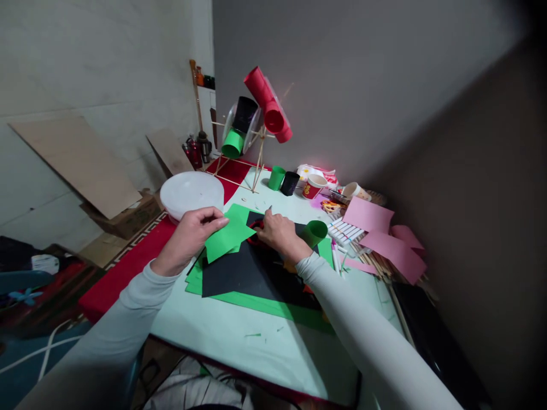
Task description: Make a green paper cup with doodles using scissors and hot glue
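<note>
My left hand [194, 236] pinches a small cut piece of green paper [228, 234] between thumb and fingers, over the middle of the table. My right hand [278, 232] is closed on scissors with a red handle [255, 233]; most of them is hidden by the fingers. Beneath both hands lies a black sheet of paper [239, 276] on top of larger green sheets [260, 306]. Just right of my right hand stands a rolled green paper tube [315, 232].
A stick frame [259, 159] carries red tubes [267, 102] and a black cup [244, 114] at the back. A white round tub [192, 191] stands left. Paper cups [315, 186], markers [346, 232] and pink paper [368, 214] crowd the right. The wall closes off that side.
</note>
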Demonstrator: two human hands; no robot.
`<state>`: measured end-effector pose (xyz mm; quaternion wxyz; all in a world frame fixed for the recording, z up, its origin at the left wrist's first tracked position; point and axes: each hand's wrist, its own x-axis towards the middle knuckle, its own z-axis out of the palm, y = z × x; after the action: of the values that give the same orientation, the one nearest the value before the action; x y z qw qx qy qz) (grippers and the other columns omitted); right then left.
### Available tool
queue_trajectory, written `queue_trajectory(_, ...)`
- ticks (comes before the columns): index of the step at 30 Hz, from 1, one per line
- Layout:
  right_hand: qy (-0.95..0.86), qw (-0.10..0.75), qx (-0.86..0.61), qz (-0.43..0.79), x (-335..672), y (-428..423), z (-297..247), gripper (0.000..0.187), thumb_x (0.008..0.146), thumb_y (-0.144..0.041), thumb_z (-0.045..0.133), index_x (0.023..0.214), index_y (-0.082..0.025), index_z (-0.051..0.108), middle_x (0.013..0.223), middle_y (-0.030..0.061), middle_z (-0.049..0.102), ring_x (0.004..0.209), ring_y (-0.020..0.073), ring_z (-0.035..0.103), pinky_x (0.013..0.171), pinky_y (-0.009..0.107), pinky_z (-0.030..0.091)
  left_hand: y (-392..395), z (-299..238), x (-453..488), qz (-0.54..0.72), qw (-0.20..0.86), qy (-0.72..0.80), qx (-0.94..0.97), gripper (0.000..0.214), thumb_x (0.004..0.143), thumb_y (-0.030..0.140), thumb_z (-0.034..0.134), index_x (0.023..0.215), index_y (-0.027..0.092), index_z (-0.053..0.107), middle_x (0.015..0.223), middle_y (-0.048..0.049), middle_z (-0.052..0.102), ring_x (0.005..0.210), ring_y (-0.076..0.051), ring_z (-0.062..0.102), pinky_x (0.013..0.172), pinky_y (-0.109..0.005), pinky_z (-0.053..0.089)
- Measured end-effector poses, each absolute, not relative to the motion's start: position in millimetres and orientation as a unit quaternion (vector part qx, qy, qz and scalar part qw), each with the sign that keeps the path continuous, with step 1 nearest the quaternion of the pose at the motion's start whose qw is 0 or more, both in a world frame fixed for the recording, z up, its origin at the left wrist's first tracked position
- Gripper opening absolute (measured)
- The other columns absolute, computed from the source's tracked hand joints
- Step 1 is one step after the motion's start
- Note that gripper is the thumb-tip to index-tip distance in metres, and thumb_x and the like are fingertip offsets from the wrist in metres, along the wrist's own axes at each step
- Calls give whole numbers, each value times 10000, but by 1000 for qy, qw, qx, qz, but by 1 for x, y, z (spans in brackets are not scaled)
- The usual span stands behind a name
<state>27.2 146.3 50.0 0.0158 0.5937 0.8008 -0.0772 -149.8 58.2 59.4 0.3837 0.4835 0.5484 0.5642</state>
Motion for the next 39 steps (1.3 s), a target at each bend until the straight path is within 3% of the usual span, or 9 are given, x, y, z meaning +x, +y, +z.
queue_trajectory(8, 769, -55, 611, -178, 34, 146, 68, 367, 984, -347, 658, 1298, -163, 614, 1280, 112, 658, 1070, 252, 683, 897, 461, 587, 65, 50, -166, 651, 364, 527, 409, 269, 710, 394, 751, 715, 192, 574, 692, 44, 508, 655, -124, 424, 623, -249, 346)
queue_trajectory(12, 754, -150, 577, -275, 67, 123, 94, 340, 958, -357, 589, 1219, -158, 500, 948, 103, 736, 835, 251, 725, 714, 377, 585, 60, 51, -160, 607, 421, 520, 428, 294, 715, 412, 790, 737, 188, 601, 668, 39, 534, 626, -132, 459, 583, -251, 356)
queue_trajectory(14, 743, -187, 546, -338, 88, 104, 102, 285, 962, -373, 500, 1186, -215, 424, 969, 70, 732, 778, 209, 727, 632, 311, 571, 56, 52, -154, 576, 451, 518, 443, 291, 724, 411, 813, 770, 183, 639, 685, 30, 565, 635, -140, 487, 585, -256, 371)
queue_trajectory(16, 733, -208, 521, -385, 107, 81, 103, 320, 922, -448, 518, 1140, -238, 414, 1019, 57, 708, 792, 182, 719, 641, 286, 572, 52, 53, -149, 546, 477, 516, 457, 283, 738, 412, 822, 797, 176, 678, 719, 14, 604, 662, -150, 517, 601, -263, 392)
queue_trajectory(18, 693, -250, 479, -477, 124, 58, 98, 468, 843, -505, 598, 1190, -239, 433, 910, 19, 664, 714, 169, 674, 608, 284, 555, 49, 51, -146, 523, 494, 515, 466, 274, 748, 413, 826, 827, 175, 715, 745, 6, 625, 691, -156, 531, 619, -265, 404)
queue_trajectory(21, 641, -260, 459, -558, 143, 30, 85, 599, 700, -432, 781, 1214, -249, 533, 851, -9, 588, 689, 168, 615, 615, 291, 527, 47, 49, -142, 505, 496, 525, 473, 261, 738, 393, 844, 876, 184, 769, 758, 11, 639, 729, -152, 537, 663, -259, 418)
queue_trajectory(25, 687, -244, 492, -475, 157, 10, 78, 484, 711, -428, 768, 1143, -266, 623, 867, 21, 619, 763, 226, 597, 703, 359, 523, 47, 50, -136, 517, 529, 519, 429, 290, 662, 368, 900, 868, 188, 805, 792, -4, 686, 747, -151, 566, 668, -249, 444)
queue_trajectory(31, 742, -161, 519, -393, 153, 10, 84, 379, 804, -529, 681, 1062, -269, 587, 908, 33, 651, 824, 261, 589, 756, 398, 494, 43, 56, -125, 542, 567, 497, 372, 334, 587, 350, 956, 832, 181, 804, 776, -3, 706, 701, -125, 586, 623, -211, 468)
queue_trajectory(39, 756, -159, 491, -403, 133, 16, 79, 300, 909, -520, 639, 980, -261, 503, 874, -18, 570, 785, 203, 508, 737, 335, 406, 41, 49, -121, 524, 532, 494, 445, 245, 703, 372, 882, 852, 192, 807, 791, -14, 701, 740, -150, 577, 637, -238, 460)
